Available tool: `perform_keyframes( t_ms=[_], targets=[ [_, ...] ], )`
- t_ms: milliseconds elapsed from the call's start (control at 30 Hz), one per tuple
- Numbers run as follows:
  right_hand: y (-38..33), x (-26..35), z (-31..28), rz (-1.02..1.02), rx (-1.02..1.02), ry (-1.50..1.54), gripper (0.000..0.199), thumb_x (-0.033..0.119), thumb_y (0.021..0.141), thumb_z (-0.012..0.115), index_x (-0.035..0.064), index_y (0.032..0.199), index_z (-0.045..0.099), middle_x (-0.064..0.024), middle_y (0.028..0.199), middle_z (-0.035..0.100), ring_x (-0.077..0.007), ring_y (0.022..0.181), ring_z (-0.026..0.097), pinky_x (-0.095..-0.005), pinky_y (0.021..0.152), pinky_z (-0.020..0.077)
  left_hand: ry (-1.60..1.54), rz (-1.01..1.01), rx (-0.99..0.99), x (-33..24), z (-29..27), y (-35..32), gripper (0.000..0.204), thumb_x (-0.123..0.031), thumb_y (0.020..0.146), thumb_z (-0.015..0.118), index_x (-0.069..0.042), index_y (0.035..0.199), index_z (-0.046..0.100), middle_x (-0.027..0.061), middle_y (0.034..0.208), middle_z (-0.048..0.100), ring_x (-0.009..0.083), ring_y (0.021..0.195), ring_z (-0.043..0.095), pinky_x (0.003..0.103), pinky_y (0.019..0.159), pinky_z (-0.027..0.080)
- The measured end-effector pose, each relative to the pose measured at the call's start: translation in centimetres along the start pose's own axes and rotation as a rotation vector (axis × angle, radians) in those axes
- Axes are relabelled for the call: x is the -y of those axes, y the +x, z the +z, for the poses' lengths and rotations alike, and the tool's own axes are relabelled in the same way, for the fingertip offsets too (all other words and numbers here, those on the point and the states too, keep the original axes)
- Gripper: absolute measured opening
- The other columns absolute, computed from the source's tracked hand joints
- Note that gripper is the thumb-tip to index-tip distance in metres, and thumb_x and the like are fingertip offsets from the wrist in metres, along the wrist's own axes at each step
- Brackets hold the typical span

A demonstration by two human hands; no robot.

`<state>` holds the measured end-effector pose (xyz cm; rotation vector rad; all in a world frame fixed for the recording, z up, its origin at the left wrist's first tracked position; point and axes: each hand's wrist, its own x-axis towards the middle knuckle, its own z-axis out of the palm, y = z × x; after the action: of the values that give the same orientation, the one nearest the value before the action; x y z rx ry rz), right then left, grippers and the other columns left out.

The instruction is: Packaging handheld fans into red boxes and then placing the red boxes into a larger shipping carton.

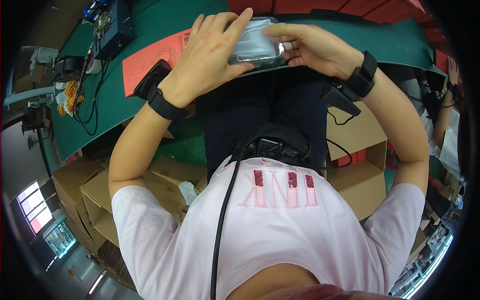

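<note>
A clear plastic package point(256, 42) with a white wrapped item inside sits at the near edge of the green table. My left hand point(212, 50) spans its left side, thumb at the near edge and index finger stretched across toward the far edge. On the right side, my right hand point(312, 47) grips the package with the thumb on top and fingers curled at its side, next to a small white cylindrical piece point(287, 46). Partly under my left forearm lies a flat red printed box or card point(145, 62). What the white wrapping contains is hidden.
The green table point(165, 20) holds a dark blue device point(116, 30) with cables and a black tape roll point(70, 69) at the left. Red boxes point(350, 6) line the far side. Open cardboard boxes point(360, 130) stand below. Another person's arm point(445, 110) shows at far right.
</note>
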<state>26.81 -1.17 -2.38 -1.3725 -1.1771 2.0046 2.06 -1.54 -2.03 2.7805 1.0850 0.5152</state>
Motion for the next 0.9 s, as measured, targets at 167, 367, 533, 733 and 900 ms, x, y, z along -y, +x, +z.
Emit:
perform_keyframes(
  t_ms=[167, 367, 533, 733, 900],
  targets=[
    [-1.1, 0.2, 0.7, -0.058, -0.108, -0.084, 0.053, 0.049, 0.087, 0.072, 0.0074, 0.119, 0.068, -0.004, 0.106, 0.061, -0.0137, 0.094, 0.053, -0.0297, 0.089, 0.0418, -0.073, 0.038, -0.062, 0.1, -0.4, 0.2, 0.086, -0.023, 0.069, 0.087, -0.005, 0.144, 0.049, 0.0156, 0.124, 0.057, 0.0344, 0.116, 0.053, 0.045, 0.103, 0.041],
    [-1.1, 0.0, 1.4, -0.151, -0.008, 0.111, 0.048, 0.042, 0.093, 0.067, 0.0086, 0.128, 0.065, -0.0096, 0.113, 0.066, -0.0168, 0.101, 0.059, -0.0331, 0.095, 0.0438, -0.13, 0.01, -0.061, 0.0, -1.3, 0.4, 0.086, -0.024, 0.069, 0.088, -0.009, 0.144, 0.05, 0.0152, 0.124, 0.057, 0.0347, 0.115, 0.053, 0.045, 0.102, 0.042],
    [-0.8, 4.2, 0.2, -0.448, 0.167, 0.347, 0.037, 0.033, 0.097, 0.065, 0.005, 0.121, 0.066, -0.0121, 0.108, 0.065, -0.0192, 0.1, 0.063, -0.036, 0.092, 0.0489, -0.2, 0.062, -0.253, -1.6, -6.8, 2.7, 0.086, -0.014, 0.071, 0.089, -0.005, 0.146, 0.048, 0.0126, 0.126, 0.062, 0.0241, 0.113, 0.061, 0.036, 0.099, 0.048],
    [-8.1, 16.4, 8.0, -0.413, 0.111, 0.152, 0.053, 0.015, 0.099, 0.063, -0.0116, 0.139, 0.041, -0.0192, 0.129, 0.055, -0.0224, 0.113, 0.061, -0.0352, 0.098, 0.0518, -0.847, 0.048, -0.651, 2.8, -7.5, 0.3, 0.074, -0.008, 0.077, 0.087, 0.002, 0.14, 0.049, 0.0101, 0.12, 0.066, 0.0204, 0.107, 0.065, 0.033, 0.094, 0.052],
    [-8.0, 19.1, 12.6, -0.257, 0.171, -0.049, 0.043, 0.014, 0.102, 0.056, -0.0154, 0.132, 0.045, -0.0163, 0.115, 0.059, -0.0181, 0.097, 0.062, -0.0278, 0.08, 0.0543, -0.821, 0.076, -0.92, 4.6, -5.7, -2.3, 0.083, -0.01, 0.077, 0.086, 0.0, 0.145, 0.039, 0.0126, 0.126, 0.061, 0.0216, 0.114, 0.061, 0.036, 0.1, 0.05]
  ],
)
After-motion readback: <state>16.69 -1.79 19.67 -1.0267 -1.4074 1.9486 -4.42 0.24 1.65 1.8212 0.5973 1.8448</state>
